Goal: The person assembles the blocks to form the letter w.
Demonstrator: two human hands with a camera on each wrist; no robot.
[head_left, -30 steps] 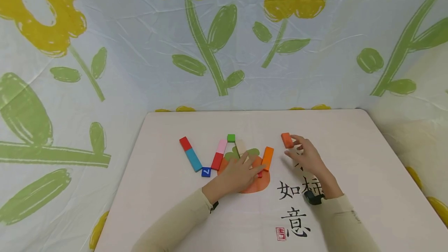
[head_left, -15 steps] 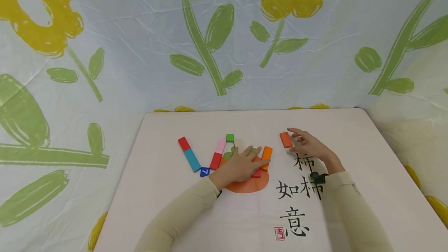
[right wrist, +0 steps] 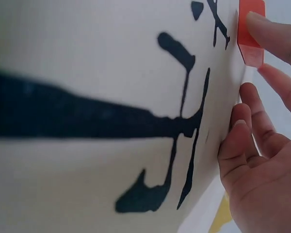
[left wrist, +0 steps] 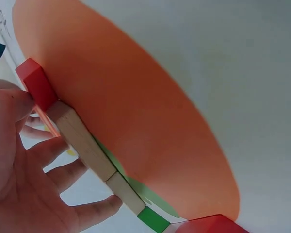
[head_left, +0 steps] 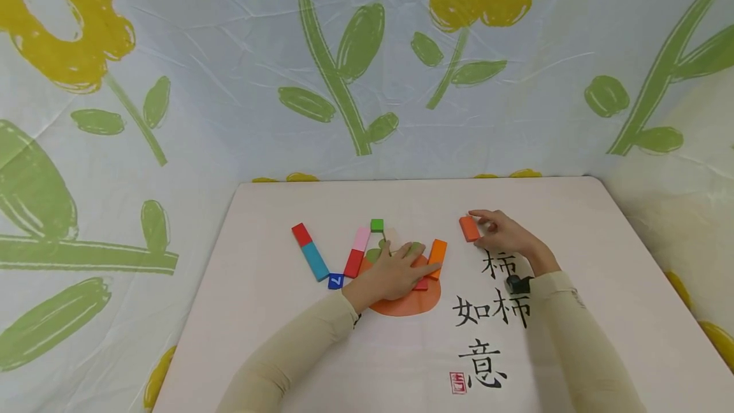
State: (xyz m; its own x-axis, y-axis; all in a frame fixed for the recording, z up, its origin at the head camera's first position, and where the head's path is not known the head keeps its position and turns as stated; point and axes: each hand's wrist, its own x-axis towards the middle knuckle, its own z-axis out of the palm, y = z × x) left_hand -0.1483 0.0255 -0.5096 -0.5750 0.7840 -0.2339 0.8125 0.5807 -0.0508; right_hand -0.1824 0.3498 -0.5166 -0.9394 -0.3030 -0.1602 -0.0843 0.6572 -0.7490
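My right hand (head_left: 506, 233) pinches an orange-red block (head_left: 469, 229) at the back right, thumb and index finger at its ends; the other fingers are curled below it in the right wrist view. My left hand (head_left: 395, 271) lies with fingers spread over a slanted line of blocks. In the left wrist view this line holds a red block (left wrist: 38, 83), two plain wooden blocks (left wrist: 85, 141) and a small green block (left wrist: 154, 219), fingertips right at the wooden ones. An orange block (head_left: 438, 259) stands just beyond its fingers, partly overlapped by them.
To the left, a red block (head_left: 301, 233) and light blue block (head_left: 316, 262) form a slanted line. A blue cube marked 7 (head_left: 336, 281) joins them to another red block (head_left: 353, 264) and a pink block (head_left: 361, 239). The pale tabletop (head_left: 258, 336) bears a printed persimmon (head_left: 404, 306) and black characters (head_left: 482, 365).
The right hand has loosened from the orange-red block, shifted slightly, and closed thumb and index finger on its ends again. The left hand has slid slightly right over the blocks.
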